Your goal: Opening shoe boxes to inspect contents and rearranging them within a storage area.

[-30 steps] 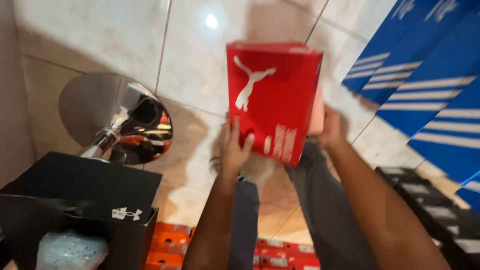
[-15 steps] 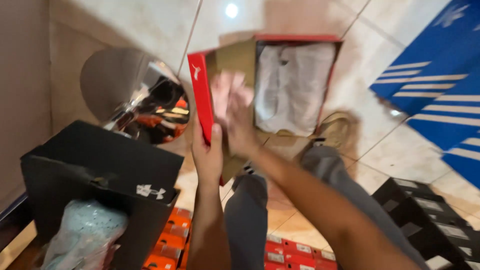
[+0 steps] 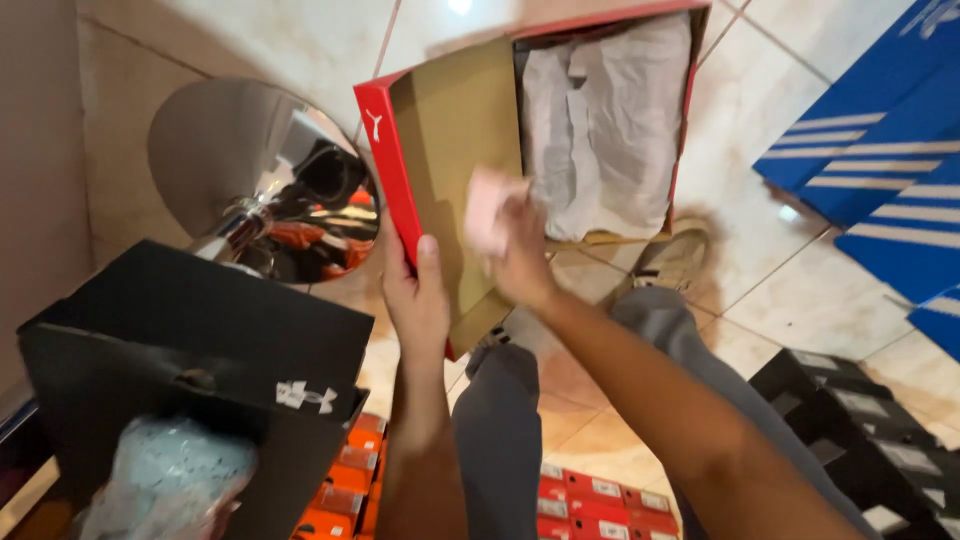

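A red shoe box (image 3: 395, 170) lies open in front of me, its brown-lined lid swung to the left. White tissue paper (image 3: 610, 120) fills the box body. My left hand (image 3: 418, 300) grips the lower edge of the red lid. My right hand (image 3: 515, 245) rests over the inside of the lid and pinches a small pale pink paper (image 3: 490, 205). My grey-trousered legs (image 3: 500, 440) show below the box.
An open black shoe box (image 3: 190, 340) with pale stuffing (image 3: 165, 475) sits at the lower left. A round chrome stool base (image 3: 265, 180) stands on the tiled floor. Blue striped boxes (image 3: 880, 140) are stacked right, black boxes (image 3: 860, 440) lower right, orange and red boxes (image 3: 560, 495) below.
The closed red box, held upright, has been opened; the lid now swings left and tissue shows. My right hand moved inside and picked up a pink paper.
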